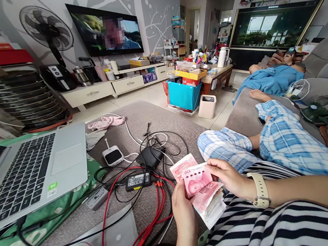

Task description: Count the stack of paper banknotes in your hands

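Observation:
A stack of pink banknotes (200, 188), marked 100 on the upper ones, is held above my lap. My left hand (182, 204) grips the stack along its left side, with the thumb on top. At the upper right edge, my right hand (225, 173) pinches a note between thumb and fingers; a cream watch band circles that wrist. The upper notes are fanned apart, and the lower end of the stack shows several paler layers. Just left of the notes lie a black power adapter (137, 180) and red cables (160, 203) on the grey couch.
An open laptop (69, 154) rests on a green cloth at left. Tangled cords surround a black box (148, 156) and a white device (113, 156). A clear plastic sleeve (120, 228) lies in front. Another person reclines under a blue cover (269, 80) on the right.

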`<state>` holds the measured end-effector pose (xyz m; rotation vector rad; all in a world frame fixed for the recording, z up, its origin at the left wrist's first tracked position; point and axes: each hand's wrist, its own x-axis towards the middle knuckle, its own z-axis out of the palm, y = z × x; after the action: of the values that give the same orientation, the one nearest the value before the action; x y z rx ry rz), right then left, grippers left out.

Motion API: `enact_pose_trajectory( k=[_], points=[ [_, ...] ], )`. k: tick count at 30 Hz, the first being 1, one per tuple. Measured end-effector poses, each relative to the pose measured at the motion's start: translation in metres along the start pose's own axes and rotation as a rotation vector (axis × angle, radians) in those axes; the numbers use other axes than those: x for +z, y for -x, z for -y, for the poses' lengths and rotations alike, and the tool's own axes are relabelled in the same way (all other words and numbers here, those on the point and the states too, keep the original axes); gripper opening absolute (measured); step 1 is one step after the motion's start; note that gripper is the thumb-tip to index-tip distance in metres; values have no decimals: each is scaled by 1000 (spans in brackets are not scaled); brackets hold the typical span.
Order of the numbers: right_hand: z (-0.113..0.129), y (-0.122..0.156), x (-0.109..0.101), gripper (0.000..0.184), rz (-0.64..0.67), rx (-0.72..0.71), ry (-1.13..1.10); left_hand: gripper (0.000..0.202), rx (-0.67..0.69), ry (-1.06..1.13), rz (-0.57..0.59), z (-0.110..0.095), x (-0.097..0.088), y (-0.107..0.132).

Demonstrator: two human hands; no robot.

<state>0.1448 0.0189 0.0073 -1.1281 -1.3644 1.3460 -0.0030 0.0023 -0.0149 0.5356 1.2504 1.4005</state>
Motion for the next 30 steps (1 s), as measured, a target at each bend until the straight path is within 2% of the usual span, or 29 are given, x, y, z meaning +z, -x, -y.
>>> enact_pose_trajectory(
  k=[7, 12, 20, 30],
  points=[
    [0, 1, 0, 25, -12, -17, 3, 30, 40, -9, 38, 0, 0, 0],
    [-1, 0, 0, 26, -11, -9, -2, 29, 5, -42, 18, -5, 0, 3],
    [-3, 2, -2, 24, 1, -15, -23, 28, 13, 43, 93, -6, 3, 3],
    [2, 4, 0, 30, 16, -14, -28, 30, -31, 142, 101, -3, 3, 3]
  ],
)
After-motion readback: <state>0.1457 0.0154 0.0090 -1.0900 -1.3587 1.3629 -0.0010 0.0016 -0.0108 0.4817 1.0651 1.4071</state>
